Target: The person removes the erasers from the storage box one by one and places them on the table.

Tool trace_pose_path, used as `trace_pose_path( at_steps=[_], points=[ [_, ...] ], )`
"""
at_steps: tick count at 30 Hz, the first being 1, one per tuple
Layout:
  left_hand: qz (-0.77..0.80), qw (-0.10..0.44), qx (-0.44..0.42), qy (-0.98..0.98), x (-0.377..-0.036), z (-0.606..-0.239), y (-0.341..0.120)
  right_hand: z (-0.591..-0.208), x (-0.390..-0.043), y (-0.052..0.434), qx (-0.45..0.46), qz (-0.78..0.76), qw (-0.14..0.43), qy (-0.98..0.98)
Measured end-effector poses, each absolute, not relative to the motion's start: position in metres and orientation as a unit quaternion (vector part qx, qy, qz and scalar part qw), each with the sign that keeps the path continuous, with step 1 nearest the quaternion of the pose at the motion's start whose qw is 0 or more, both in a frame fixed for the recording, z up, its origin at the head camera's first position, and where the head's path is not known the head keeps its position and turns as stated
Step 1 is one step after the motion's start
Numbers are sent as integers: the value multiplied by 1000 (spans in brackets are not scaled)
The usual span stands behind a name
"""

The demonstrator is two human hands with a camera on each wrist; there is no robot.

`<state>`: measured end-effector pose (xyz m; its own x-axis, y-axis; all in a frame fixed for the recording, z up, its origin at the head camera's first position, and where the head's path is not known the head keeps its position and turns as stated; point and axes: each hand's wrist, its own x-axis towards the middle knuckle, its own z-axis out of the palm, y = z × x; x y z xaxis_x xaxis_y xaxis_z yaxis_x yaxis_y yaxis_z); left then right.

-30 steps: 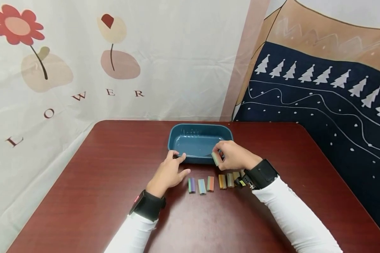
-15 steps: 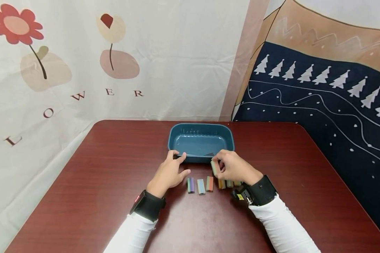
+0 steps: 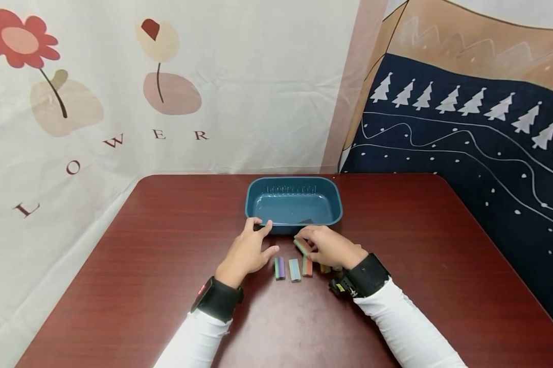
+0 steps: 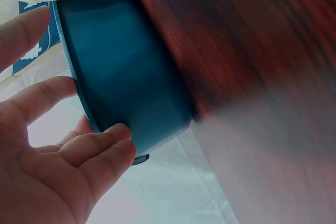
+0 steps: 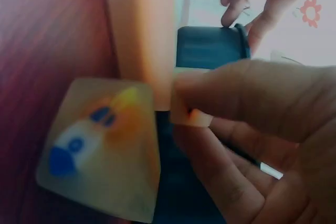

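My left hand [image 3: 245,254] rests at the near left rim of a blue-green plastic basin [image 3: 248,204], its fingers loosely spread. In the left wrist view the fingertips touch the basin's rim and outer wall. My right hand [image 3: 330,246] pinches a small green-and-orange block [image 3: 301,246] between thumb and fingers, just in front of the basin. Below it lie a purple-and-green block [image 3: 279,268], a light blue block [image 3: 295,270] and an orange block [image 3: 307,267]. In the right wrist view a pale block [image 5: 110,145] bears a rocket-like picture, its face toward the camera.
A dark red table [image 3: 166,230] carries everything. More blocks, including a yellow-brown block [image 3: 324,269], are partly covered by the right hand in the head view. Behind the table hang a white flower-print cloth [image 3: 258,102] and a dark blue cloth [image 3: 442,138] with trees.
My right hand has come down from over the basin's near right rim and shifted left, carrying the pinched block toward the row. The left hand has stayed at the rim.
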<state>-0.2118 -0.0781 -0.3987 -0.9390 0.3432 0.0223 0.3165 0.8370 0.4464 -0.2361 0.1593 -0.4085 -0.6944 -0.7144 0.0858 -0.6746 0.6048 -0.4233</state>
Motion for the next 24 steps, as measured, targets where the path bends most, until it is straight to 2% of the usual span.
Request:
trace_pose_path(
  at_steps=[13, 24],
  points=[
    [229, 30, 172, 958, -211, -399, -78, -420, -244, 157, -442, -232, 19, 866],
    [223, 29, 170, 959, -214, -400, -79, -417, -242, 156, -423, -224, 62, 876]
  ],
)
